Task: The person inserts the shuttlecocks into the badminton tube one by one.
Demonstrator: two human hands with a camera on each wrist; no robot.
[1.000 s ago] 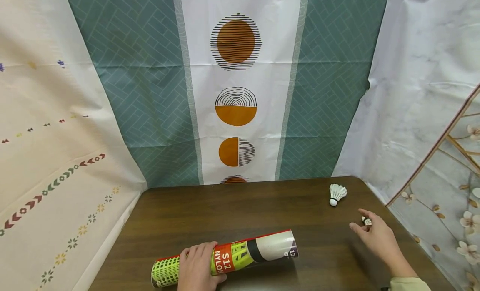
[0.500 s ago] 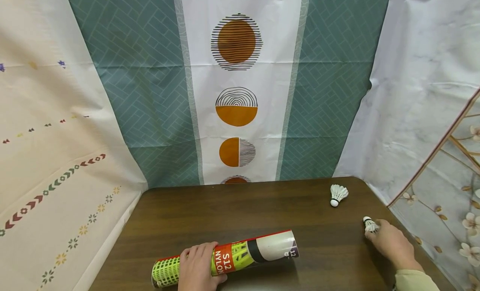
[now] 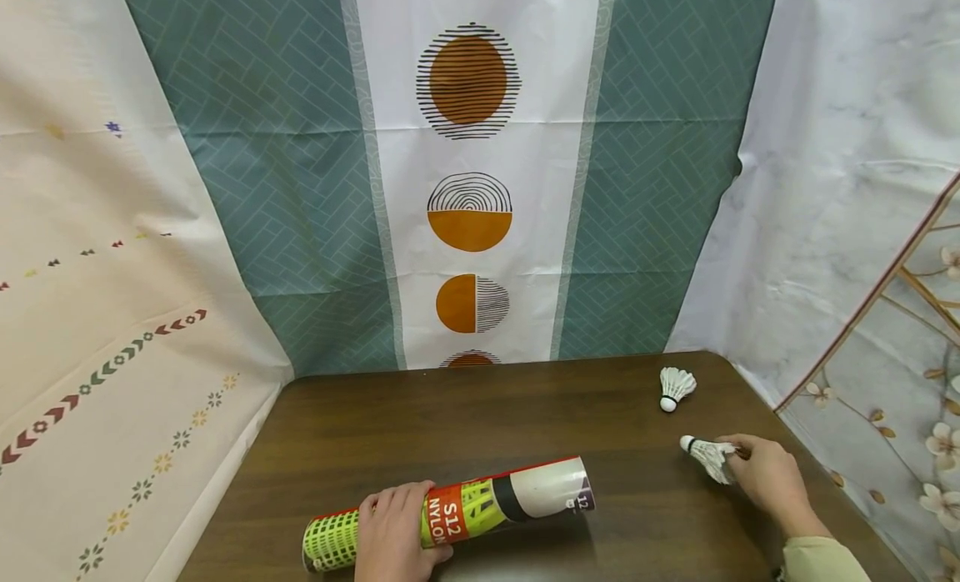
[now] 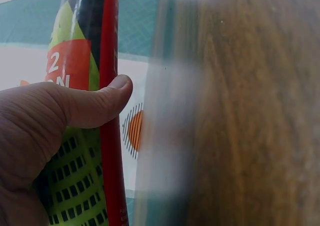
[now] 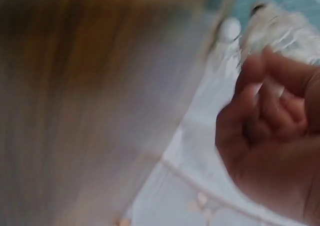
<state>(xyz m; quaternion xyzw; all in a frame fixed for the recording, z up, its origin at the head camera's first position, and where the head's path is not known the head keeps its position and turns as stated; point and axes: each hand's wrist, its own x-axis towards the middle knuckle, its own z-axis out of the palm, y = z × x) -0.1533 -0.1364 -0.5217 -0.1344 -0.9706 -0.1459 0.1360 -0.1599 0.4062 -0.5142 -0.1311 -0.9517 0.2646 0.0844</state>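
My left hand [image 3: 397,528] grips a shuttlecock tube [image 3: 517,494], printed yellow-green, red and white with "S12 NYLON". The tube lies slantwise low over the table, its white end towards the right. In the left wrist view the thumb [image 4: 100,103] wraps across the tube's printed side. At the right, my right hand [image 3: 768,478] pinches a white feather shuttlecock [image 3: 708,457] by its skirt, with the cork pointing left. The right wrist view is blurred, but thumb and forefinger meet at the feathers of the held shuttlecock [image 5: 285,33], other fingers curled in.
A second shuttlecock [image 3: 675,388] lies at the table's far right, cork towards me. The brown wooden table [image 3: 465,415] ends at a patterned cloth backdrop [image 3: 480,232], with more cloth along the left and right sides.
My right hand reached the nearer shuttlecock, took hold of its skirt and carried it left. The left hand and tube stay nearly where they were.
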